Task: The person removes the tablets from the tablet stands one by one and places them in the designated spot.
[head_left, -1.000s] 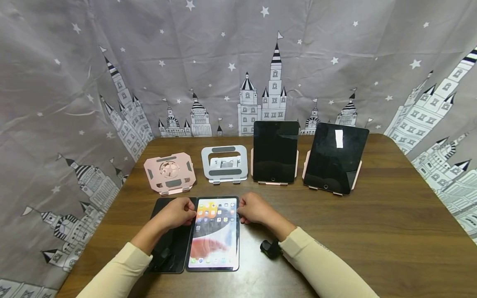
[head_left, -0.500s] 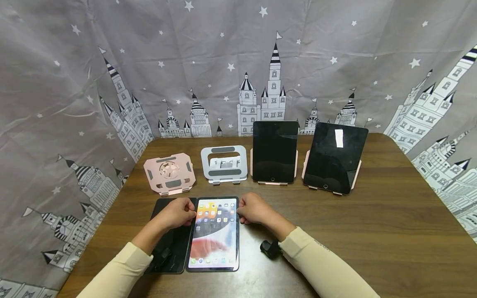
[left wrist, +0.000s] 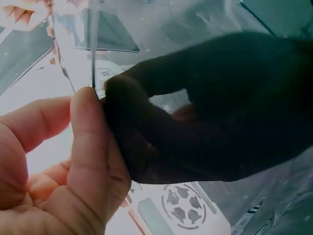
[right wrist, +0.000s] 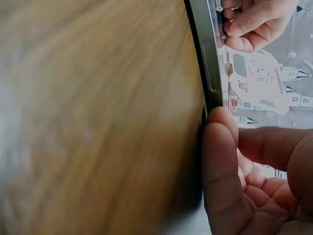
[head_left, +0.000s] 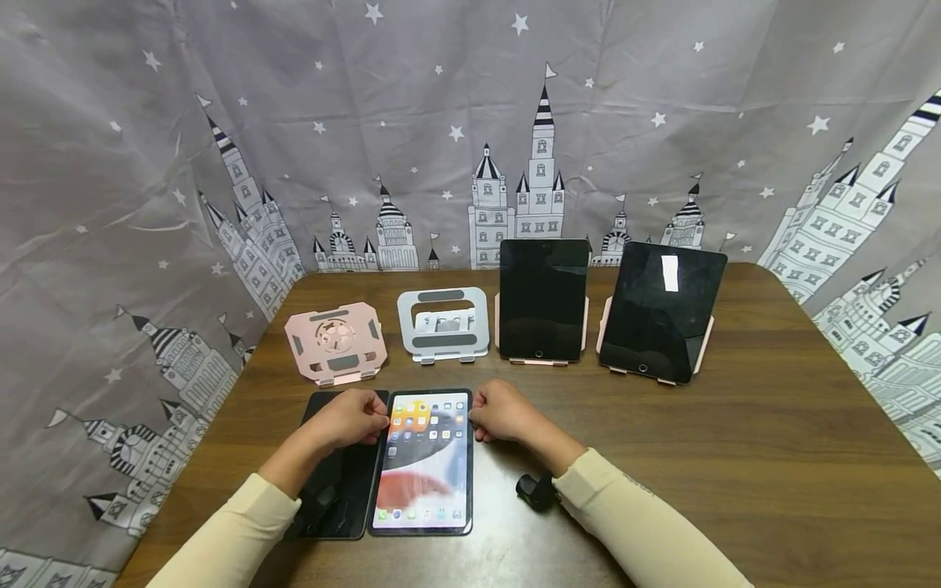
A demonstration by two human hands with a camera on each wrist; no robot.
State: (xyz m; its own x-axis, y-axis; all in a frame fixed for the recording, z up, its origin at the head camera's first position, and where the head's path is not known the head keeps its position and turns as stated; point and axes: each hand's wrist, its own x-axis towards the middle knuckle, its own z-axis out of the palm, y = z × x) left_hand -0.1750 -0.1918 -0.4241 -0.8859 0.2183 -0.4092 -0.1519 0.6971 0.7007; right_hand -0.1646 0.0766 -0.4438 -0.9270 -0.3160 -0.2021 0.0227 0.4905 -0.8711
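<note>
A tablet with a lit home screen lies upright-wise before me on the table. My left hand pinches its upper left edge, thumb and forefinger together. On the opposite edge, at about the same height, my right hand pinches it, the other fingers curled. A second tablet, screen dark, lies against its left side, partly under my left hand. In the left wrist view, fingers meet at the tablet's edge beside a dark reflection of a hand. The right wrist view has fingertips on the tablet's side.
Behind stand a pink tablet stand, a grey-blue tablet stand, a dark tablet on a pink stand and another dark tablet on a stand. A castle-print curtain backs the wooden table.
</note>
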